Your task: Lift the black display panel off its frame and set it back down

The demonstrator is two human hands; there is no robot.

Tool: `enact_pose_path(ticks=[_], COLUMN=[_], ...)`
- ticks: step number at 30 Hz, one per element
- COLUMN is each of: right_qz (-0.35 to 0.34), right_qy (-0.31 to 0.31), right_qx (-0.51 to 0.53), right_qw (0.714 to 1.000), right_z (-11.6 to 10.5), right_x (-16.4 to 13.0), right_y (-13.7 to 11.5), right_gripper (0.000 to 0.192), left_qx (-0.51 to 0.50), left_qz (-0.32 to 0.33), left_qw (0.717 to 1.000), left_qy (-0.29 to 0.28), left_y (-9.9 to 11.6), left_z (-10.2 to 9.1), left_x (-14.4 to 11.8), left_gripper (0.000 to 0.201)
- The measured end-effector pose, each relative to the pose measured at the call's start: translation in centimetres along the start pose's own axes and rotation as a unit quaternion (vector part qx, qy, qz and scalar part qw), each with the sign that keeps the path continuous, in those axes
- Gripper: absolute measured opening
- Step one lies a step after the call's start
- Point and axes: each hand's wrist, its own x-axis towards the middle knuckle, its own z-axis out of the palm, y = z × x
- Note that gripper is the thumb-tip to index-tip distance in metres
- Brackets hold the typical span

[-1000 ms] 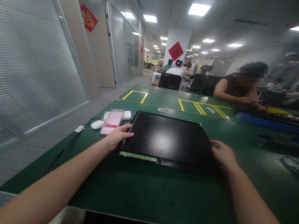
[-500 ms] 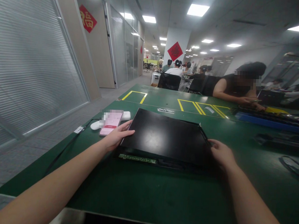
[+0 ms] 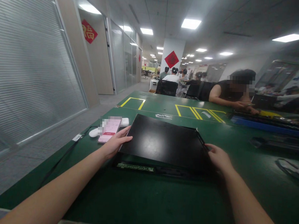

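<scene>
From the head camera, your left hand (image 3: 116, 144) grips the left edge of the black panel (image 3: 163, 142) and your right hand (image 3: 218, 157) grips its right edge, fingers curled around it. The panel sits on the green table (image 3: 146, 197) in front of you, near edge seemingly raised over the green strip (image 3: 135, 167) beneath. If one hand lifts faster, the panel could twist or slip from your fingertips. Your left wrist is just beside the phone (image 3: 109, 130); a sideways move could knock it.
</scene>
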Motion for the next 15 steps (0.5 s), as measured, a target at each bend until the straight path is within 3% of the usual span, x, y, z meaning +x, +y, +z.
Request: enact_pose_path(ticks=[5, 15], right_qz=[-0.009, -0.014], right_qy=[0.012, 0.047], right_qx=[0.028, 0.103], right_qw=[1.0, 0.993], right_z=[0.4, 1.0], right_x=[0.0, 1.2], right_y=[-0.1, -0.1], right_gripper=[0.042, 0.028], left_qx=[-0.011, -0.023], left_qz=[-0.001, 0.058], left_qw=[1.0, 0.997], left_qy=[-0.021, -0.041], left_y=[-0.1, -0.4], left_z=[0.0, 0.2], left_x=[0.0, 0.3], left_gripper=[0.088, 0.086])
